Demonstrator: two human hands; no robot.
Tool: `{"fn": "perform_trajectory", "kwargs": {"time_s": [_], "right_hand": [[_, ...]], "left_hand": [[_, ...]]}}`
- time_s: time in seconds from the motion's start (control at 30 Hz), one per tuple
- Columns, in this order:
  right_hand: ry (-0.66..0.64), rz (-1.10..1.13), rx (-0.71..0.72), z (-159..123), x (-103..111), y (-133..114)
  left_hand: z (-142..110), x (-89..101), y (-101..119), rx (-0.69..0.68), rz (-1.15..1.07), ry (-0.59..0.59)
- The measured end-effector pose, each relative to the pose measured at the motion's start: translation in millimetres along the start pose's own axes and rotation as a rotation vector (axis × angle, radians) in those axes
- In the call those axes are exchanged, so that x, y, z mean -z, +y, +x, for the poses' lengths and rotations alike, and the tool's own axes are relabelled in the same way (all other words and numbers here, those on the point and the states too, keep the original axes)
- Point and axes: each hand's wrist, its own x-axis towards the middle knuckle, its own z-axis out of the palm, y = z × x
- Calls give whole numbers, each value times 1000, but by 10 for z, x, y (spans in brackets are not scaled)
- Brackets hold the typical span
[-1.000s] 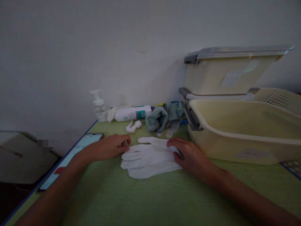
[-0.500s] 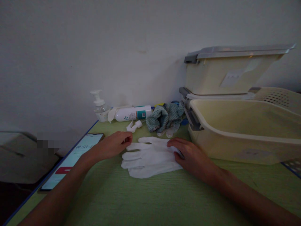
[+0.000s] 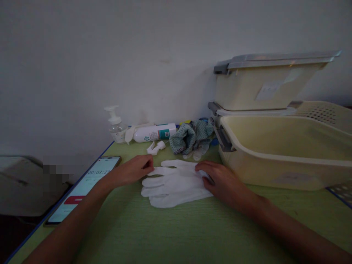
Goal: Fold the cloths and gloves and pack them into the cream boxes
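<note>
White gloves (image 3: pixel 176 183) lie flat on the green table, one apparently over another, fingers pointing left and cuffs right. The thumb and fingers of my left hand (image 3: pixel 140 167) are pinched together on the tip of a glove finger. At the cuff end, my right hand (image 3: pixel 218 179) has its fingers curled over the fabric, with the thumb lower down and some white cloth between them. The fingertips' exact hold there is partly hidden.
A phone (image 3: pixel 90 179) with a running timer lies left. Behind are a pump bottle (image 3: pixel 117 128), a white bottle (image 3: pixel 154 132), a white spray nozzle (image 3: pixel 156 147) and a crumpled grey-green cloth (image 3: pixel 189 137). A cream bin (image 3: pixel 255 165) and a lidded box (image 3: pixel 261 88) stand right.
Almost nothing differs. Both hands keep their places on the gloves, and the view has shifted very slightly. The phone's timer has advanced.
</note>
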Motion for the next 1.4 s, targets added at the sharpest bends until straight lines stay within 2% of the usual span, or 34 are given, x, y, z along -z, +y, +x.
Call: {"fn": "perform_trajectory", "kwargs": {"time_s": [0.1,0.23,0.47,0.57,0.63,0.77,0.87,1.1,1.4], "right_hand": [[-12,4,2,-1,3,8],[-22,-19,-11,2,2,1],[-30,-44,-21,10,3,-53],[-39,-50,-36,9,12,-63],[-53,-61,-44,4,25,-71],[-72,-78,-49,-12,48,-84],[-59,-90,-40,-19,50,-82],[-51,-96,-11,-14,40,-64],[-63,-96,-15,-3,34,-58]], "left_hand": [[-2,17,18,-11,-22,77],[27,16,6,35,66,157],[110,-109,-51,53,113,204],[112,-76,-36,41,113,243],[90,-12,-28,16,73,209],[17,111,-26,-21,-32,-49],[-15,145,-13,-2,-8,-152],[-12,131,7,-18,20,-106],[44,76,-28,27,5,-89]]}}
